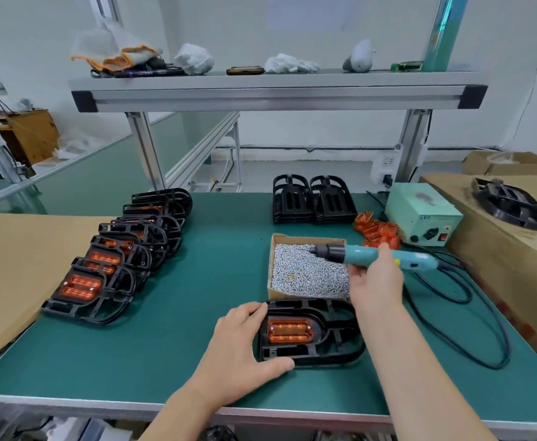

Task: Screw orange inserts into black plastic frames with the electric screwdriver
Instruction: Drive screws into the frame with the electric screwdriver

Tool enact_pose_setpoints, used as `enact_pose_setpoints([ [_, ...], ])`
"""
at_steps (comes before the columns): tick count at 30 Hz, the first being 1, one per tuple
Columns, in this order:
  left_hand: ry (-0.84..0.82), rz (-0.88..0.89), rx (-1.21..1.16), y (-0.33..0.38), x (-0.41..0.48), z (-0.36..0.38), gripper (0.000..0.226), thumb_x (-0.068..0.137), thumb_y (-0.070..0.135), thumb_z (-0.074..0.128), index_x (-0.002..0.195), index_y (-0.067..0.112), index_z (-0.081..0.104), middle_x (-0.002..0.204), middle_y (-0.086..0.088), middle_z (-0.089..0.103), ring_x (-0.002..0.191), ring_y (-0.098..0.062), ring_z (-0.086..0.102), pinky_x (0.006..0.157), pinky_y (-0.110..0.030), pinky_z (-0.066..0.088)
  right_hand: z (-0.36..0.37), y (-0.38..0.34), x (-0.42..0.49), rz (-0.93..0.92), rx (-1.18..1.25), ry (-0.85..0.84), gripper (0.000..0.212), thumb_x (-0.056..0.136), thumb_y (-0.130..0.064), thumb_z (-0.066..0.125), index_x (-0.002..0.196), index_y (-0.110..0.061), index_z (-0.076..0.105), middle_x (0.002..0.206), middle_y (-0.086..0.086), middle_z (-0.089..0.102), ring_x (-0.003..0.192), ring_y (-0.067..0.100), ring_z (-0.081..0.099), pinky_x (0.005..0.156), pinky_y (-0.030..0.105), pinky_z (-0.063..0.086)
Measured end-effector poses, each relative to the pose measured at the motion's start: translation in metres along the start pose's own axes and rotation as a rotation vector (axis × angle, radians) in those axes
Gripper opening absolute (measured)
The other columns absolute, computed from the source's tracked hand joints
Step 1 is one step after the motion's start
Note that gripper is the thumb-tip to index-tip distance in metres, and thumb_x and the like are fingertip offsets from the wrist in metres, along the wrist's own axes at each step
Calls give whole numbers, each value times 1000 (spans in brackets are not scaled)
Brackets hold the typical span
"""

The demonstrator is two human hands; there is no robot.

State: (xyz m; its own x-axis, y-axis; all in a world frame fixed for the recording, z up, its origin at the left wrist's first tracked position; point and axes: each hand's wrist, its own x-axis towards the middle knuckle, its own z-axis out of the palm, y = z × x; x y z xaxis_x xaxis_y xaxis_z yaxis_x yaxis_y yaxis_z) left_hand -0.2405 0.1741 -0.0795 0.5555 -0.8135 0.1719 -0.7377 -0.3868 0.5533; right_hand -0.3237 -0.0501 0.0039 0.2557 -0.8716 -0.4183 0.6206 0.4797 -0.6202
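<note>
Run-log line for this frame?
left hand holds black frame | right hand grips electric screwdriver | bit over screw box

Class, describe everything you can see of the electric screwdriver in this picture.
The electric screwdriver is a slim teal plastic tool with a black chuck and a thin metal bit. It lies nearly level, its bit pointing left over the cardboard box of screws. The right hand holds its middle, and a black cable trails from its rear.

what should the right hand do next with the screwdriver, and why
Probably the right hand should swing the screwdriver from the screw box down to the orange insert: its bit is at the loose screws, as if picking one up, and the left hand grips the black frame holding that insert.
</note>
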Motion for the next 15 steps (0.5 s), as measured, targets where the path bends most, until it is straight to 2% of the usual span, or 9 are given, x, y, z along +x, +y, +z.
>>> enact_pose_setpoints([
  [2, 7, 14, 0, 0, 0, 1, 103, 63, 83, 57, 151, 39, 29, 133, 34, 22, 125, 8, 21, 105, -13, 17, 5, 12, 0, 57, -47, -14, 15, 103, -24, 57, 112, -15, 50, 95, 4, 63, 82, 16, 63, 70, 28, 54],
  [3, 11, 18, 0, 0, 0, 0, 102, 63, 83, 58, 150, 41, 29, 131, 36, 21, 123, 10, 20, 104, -12, 18, 10, 18, -1, 80, -61, -25, 15, 102, -24, 58, 111, -14, 50, 96, 5, 62, 83, 16, 63, 69, 27, 53],
  [7, 25, 19, 1, -2, 2, 1, 103, 62, 84, 59, 151, 40, 29, 134, 35, 23, 127, 8, 21, 106, -13, 18, 30, 42, -1, 175, -124, -51, 26, 102, -24, 59, 123, -11, 50, 111, 9, 55, 87, 20, 60, 84, 30, 54],
  [11, 20, 18, -9, -3, 1, 1, 106, 62, 84, 59, 152, 38, 28, 137, 32, 25, 132, 3, 24, 112, -19, 22, 37, 54, 3, 223, -111, -51, 41, 104, -19, 56, 142, -12, 43, 123, 6, 47, 86, 16, 58, 84, 26, 55],
  [13, 24, 23, -10, -2, 1, 0, 106, 62, 83, 59, 152, 36, 29, 137, 31, 25, 133, 1, 25, 111, -17, 20, 33, 54, 5, 238, -102, -75, 45, 104, -10, 53, 146, -6, 39, 135, 11, 45, 105, 26, 60, 96, 29, 53],
  [15, 38, 39, -7, -1, 1, -1, 105, 63, 81, 59, 152, 36, 28, 137, 31, 24, 133, 3, 23, 111, -16, 17, 28, 52, 10, 244, -85, -107, 45, 102, -2, 52, 145, 3, 39, 141, 23, 44, 126, 38, 51, 110, 37, 45],
])
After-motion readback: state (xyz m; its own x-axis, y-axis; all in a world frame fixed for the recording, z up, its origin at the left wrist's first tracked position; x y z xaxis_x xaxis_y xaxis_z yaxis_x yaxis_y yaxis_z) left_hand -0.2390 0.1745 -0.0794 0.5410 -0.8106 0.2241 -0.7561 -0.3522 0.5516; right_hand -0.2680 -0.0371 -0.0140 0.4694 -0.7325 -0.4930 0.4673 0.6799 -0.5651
